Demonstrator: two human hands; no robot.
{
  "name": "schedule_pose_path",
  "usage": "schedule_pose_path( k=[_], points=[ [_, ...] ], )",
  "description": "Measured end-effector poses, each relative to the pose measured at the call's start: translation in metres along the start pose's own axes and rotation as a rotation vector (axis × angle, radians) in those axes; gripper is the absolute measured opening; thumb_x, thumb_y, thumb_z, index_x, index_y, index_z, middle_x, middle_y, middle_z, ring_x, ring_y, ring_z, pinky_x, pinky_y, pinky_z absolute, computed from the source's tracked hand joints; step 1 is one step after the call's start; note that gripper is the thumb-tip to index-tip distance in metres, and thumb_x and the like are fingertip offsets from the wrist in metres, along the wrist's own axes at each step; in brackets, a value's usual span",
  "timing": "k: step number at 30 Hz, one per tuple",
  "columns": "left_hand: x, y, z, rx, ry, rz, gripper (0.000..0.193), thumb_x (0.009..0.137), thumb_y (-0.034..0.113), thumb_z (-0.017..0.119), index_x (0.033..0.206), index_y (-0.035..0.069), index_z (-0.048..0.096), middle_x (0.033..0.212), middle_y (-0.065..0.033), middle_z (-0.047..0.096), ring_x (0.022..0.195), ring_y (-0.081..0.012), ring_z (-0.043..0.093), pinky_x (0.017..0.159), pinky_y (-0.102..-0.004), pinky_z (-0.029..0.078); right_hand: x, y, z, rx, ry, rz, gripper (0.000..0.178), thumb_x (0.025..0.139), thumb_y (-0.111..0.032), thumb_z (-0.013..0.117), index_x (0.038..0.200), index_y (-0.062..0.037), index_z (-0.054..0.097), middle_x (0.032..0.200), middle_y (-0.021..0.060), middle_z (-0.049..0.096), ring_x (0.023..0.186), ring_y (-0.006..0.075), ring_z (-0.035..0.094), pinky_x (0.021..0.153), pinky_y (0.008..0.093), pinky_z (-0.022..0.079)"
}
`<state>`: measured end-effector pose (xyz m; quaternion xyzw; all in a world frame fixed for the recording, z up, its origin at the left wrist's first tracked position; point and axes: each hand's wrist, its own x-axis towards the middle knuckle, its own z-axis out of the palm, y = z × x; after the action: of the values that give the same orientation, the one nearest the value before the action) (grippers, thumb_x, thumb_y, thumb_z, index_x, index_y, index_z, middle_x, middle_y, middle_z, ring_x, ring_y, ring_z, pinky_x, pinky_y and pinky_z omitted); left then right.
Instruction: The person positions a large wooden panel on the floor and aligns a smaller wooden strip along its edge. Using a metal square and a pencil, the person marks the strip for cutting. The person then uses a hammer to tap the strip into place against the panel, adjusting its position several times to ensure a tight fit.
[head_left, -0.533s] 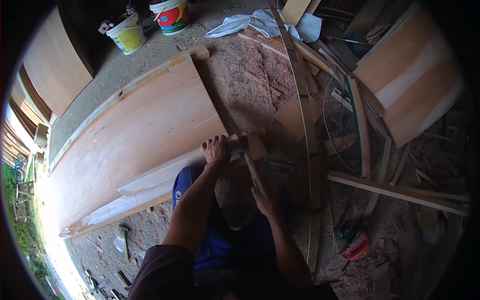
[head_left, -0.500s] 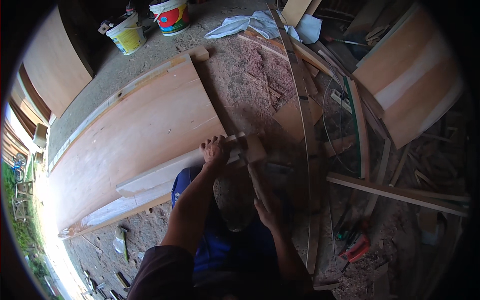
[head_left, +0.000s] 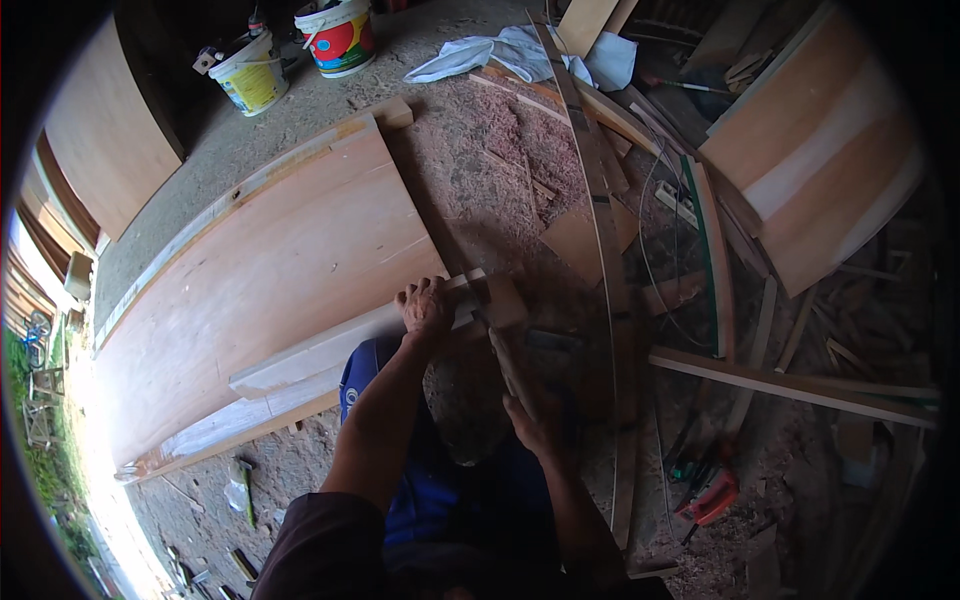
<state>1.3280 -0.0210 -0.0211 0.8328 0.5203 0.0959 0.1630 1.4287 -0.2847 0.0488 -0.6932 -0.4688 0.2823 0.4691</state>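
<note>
View: head camera; clock directions are read on the picture.
Plank: a long, pale wooden plank [head_left: 320, 350], smooth and straight, with one lengthwise face brightly lit and its far end in shadow.
Panel: the plank lies along the near edge of a broad, flat, light-brown plywood panel [head_left: 270, 230], which spreads toward 10 o'clock from the left hand.
Left hand: the left hand [head_left: 427, 305] is palm down, fingers bent over the plank and holding it near its shaded end; the forearm rises from a dark sleeve toward 1 o'clock.
Right hand: the right hand [head_left: 537, 425] is closed around a long, narrow, brown tool [head_left: 512, 365] that points to 11 o'clock; the forearm slants the same way.
Tool tip: dim and blurred beside the plank's end; whether they touch, I cannot tell.
Plank and hands: directly under the left hand, stretching to 8 o'clock and briefly to 2; its shaded end sits at 11 o'clock from the right hand.
Block: a squarish brown wooden block [head_left: 508, 300] stands just beside that end, at 3 o'clock from the left hand.
</note>
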Motion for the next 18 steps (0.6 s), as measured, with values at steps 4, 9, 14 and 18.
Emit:
schedule_pose_path(
  k=[4, 9, 14, 18],
  points=[
    [0.012, 0.000, -0.025, -0.012, -0.114, -0.049, 0.042, 0.088, 0.041, 0.068, 0.117, 0.011, 0.064, 0.118, -0.0118, 0.065, 0.116, -0.0342, 0.056, 0.099, -0.0526, 0.035, -0.110, -0.083, -0.068, -0.181, -0.123, 0.099, 0.065, 0.084, -0.007, 0.061, 0.148, -0.0088, 0.047, 0.138, 0.0215, 0.058, 0.112, 0.0321, 0.068, 0.088, 0.0396, 0.055],
    [-0.004, 0.013, -0.012, -0.014, 0.000, 0.019, 0.041, 0.087, 0.040, 0.069, 0.117, 0.012, 0.064, 0.117, -0.0125, 0.064, 0.114, -0.0349, 0.056, 0.097, -0.0531, 0.035, -0.062, -0.066, -0.046, -0.203, -0.083, 0.159, 0.057, 0.087, -0.013, 0.065, 0.142, -0.0085, 0.052, 0.132, 0.0233, 0.061, 0.115, 0.0361, 0.065, 0.086, 0.0415, 0.055],
    [0.004, -0.008, -0.001, 0.030, 0.050, 0.020, 0.040, 0.087, 0.040, 0.068, 0.116, 0.012, 0.064, 0.118, -0.0131, 0.064, 0.115, -0.0345, 0.056, 0.097, -0.0527, 0.036, 0.010, -0.010, 0.005, -0.032, -0.021, 0.120, 0.054, 0.092, -0.022, 0.067, 0.143, -0.0109, 0.053, 0.130, 0.0218, 0.063, 0.107, 0.0392, 0.067, 0.089, 0.0430, 0.055],
    [0.021, 0.002, -0.021, -0.034, -0.164, -0.061, 0.040, 0.089, 0.041, 0.067, 0.116, 0.013, 0.064, 0.120, -0.0126, 0.064, 0.118, -0.0345, 0.056, 0.098, -0.0530, 0.036, -0.096, -0.036, -0.046, -0.218, -0.059, 0.047, 0.064, 0.089, -0.013, 0.062, 0.150, -0.0156, 0.044, 0.137, 0.0181, 0.060, 0.108, 0.0354, 0.068, 0.091, 0.0399, 0.054]
  ],
)
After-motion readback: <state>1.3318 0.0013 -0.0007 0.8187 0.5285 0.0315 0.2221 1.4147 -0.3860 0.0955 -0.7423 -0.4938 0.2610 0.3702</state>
